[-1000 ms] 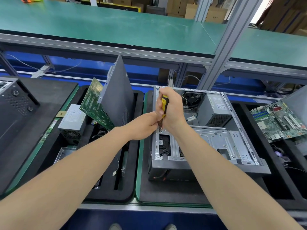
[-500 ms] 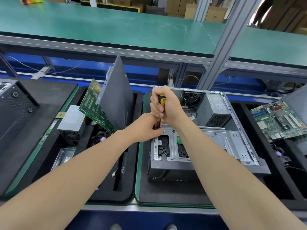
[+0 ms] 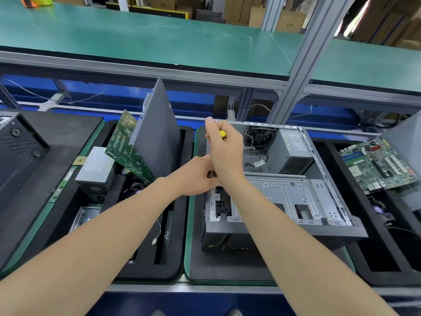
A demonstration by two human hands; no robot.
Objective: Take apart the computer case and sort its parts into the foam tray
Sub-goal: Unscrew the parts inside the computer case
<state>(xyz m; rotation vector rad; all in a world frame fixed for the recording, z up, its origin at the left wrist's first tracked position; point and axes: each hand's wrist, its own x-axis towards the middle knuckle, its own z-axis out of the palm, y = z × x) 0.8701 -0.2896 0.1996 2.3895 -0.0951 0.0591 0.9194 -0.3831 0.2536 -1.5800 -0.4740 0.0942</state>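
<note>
While the right hand (image 3: 224,151) grips the screwdriver (image 3: 222,133), the power-supply label (image 3: 296,142) is unreadable.

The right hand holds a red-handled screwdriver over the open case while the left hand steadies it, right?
No: in the head view the screwdriver handle is yellow, not red. The right hand holds it over the open case while the left hand steadies it.

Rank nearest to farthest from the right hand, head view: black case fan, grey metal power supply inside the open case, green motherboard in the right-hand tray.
From the right hand gripping the yellow-handled screwdriver:
1. Black case fan, just right, deep in the open computer case.
2. Grey metal power supply, further right, inside the case.
3. Green motherboard, far right, outside the case.
</note>
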